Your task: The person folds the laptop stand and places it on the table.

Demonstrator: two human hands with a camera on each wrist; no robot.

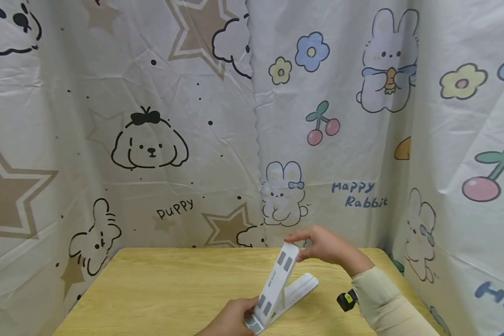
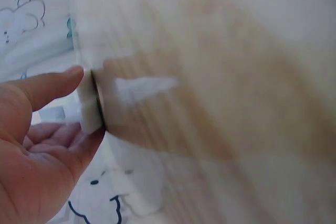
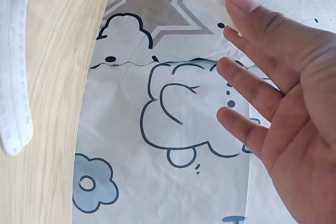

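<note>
A white folding stand, apparently a laptop stand [image 1: 273, 284], is spread into a narrow V above the wooden table, with grey pads on its upper arm. My left hand [image 1: 231, 319] grips its hinged lower end; the left wrist view shows thumb and fingers on opposite sides of that white end [image 2: 90, 103]. At the raised tip of the upper arm, my right hand [image 1: 327, 245] pinches the end between thumb and index finger. The other right fingers [image 3: 252, 85] are spread away from it. The lower arm [image 1: 300, 289] slants to the right, with a row of notches along it.
Under the stand lies the light wooden table [image 1: 159, 284]. A curtain [image 1: 218, 154] printed with puppies, rabbits, stars and flowers hangs behind it and at both sides. A small black device [image 1: 346, 301] sits at the right sleeve cuff.
</note>
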